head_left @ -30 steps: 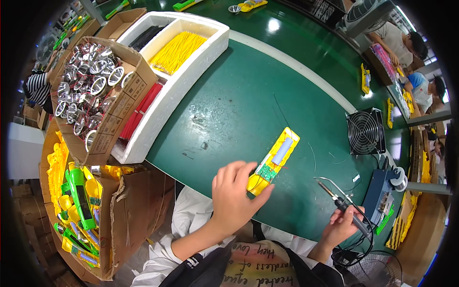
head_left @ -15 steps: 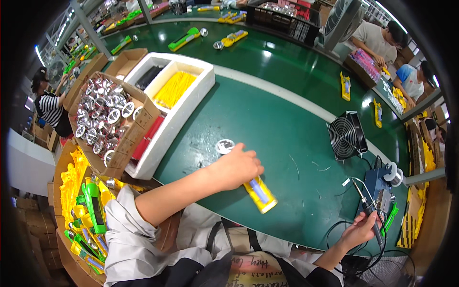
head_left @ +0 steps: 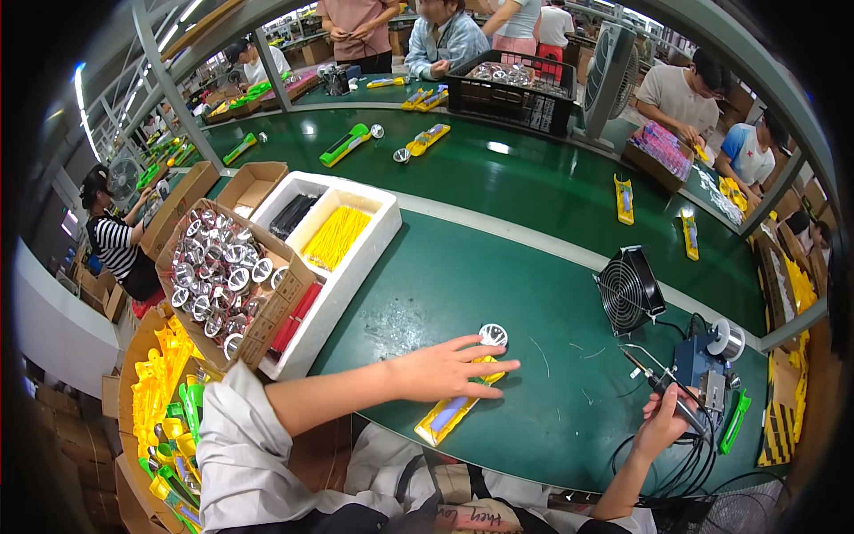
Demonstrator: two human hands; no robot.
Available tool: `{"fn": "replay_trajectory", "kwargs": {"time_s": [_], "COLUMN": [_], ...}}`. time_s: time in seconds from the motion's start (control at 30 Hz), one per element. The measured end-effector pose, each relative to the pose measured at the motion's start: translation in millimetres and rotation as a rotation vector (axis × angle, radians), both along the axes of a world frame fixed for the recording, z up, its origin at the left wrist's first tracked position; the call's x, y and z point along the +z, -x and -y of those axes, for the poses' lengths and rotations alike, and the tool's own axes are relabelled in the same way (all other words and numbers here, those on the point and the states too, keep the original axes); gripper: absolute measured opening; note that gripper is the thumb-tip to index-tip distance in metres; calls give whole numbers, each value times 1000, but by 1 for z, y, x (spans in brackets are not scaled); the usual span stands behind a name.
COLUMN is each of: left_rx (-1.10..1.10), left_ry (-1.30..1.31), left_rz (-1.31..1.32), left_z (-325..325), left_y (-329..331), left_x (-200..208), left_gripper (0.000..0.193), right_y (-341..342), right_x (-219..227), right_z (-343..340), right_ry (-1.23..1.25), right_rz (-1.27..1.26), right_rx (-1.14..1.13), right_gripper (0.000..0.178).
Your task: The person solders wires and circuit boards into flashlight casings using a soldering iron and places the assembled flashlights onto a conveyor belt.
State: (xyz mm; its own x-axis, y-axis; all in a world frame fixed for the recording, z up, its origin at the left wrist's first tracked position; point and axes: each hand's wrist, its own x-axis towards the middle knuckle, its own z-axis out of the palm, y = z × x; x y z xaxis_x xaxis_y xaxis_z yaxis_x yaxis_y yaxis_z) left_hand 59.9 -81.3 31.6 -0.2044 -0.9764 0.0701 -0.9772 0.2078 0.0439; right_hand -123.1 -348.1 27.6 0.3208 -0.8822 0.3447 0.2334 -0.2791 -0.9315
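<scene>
My left hand (head_left: 449,368) lies palm down with its fingers spread over a yellow flashlight housing (head_left: 436,421) on the green table; its palm hides the housing's middle. A purple-blue insert shows in the housing's near end. At the far end, just beyond my fingers, is a round silver reflector (head_left: 494,335). My right hand (head_left: 663,418) is closed around the black handle of a soldering iron (head_left: 659,384), whose tip points up and left. The iron's cable hangs in loops below my right hand.
A small black fan (head_left: 630,290) and a blue soldering station (head_left: 700,363) with a solder spool (head_left: 726,339) stand right. Left are a carton of reflectors (head_left: 283,307) and a white foam box (head_left: 372,233) with wires. Beyond runs a green conveyor (head_left: 520,182) carrying housings; people work around it.
My left hand's fingers have spread from a closed grip. The housing has turned, its near end now pointing left, and the reflector lies further right. My right hand still holds the iron. The view has shifted upward.
</scene>
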Motion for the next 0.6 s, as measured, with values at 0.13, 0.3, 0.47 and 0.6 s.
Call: {"fn": "replay_trajectory", "kwargs": {"time_s": [0.13, 0.3, 0.47, 0.6], "left_rx": [560, 1084, 993, 808], "left_ry": [65, 70, 203, 114], "left_rz": [-316, -725, -645, -659], "left_z": [-17, -21, -27, -37], "left_y": [33, 70, 75, 68], "left_x": [-6, -11, -21, -14], "left_gripper": [55, 58, 49, 43], "right_y": [-9, -18, -21, -17], "right_x": [-8, -29, -29, -33], "right_z": [17, 17, 15, 18], "right_ry": [11, -29, -46, -46], "right_rz": [-93, -124, -139, -130], "right_rx": [121, 133, 125, 114], "right_gripper": [12, 14, 13, 13]}}
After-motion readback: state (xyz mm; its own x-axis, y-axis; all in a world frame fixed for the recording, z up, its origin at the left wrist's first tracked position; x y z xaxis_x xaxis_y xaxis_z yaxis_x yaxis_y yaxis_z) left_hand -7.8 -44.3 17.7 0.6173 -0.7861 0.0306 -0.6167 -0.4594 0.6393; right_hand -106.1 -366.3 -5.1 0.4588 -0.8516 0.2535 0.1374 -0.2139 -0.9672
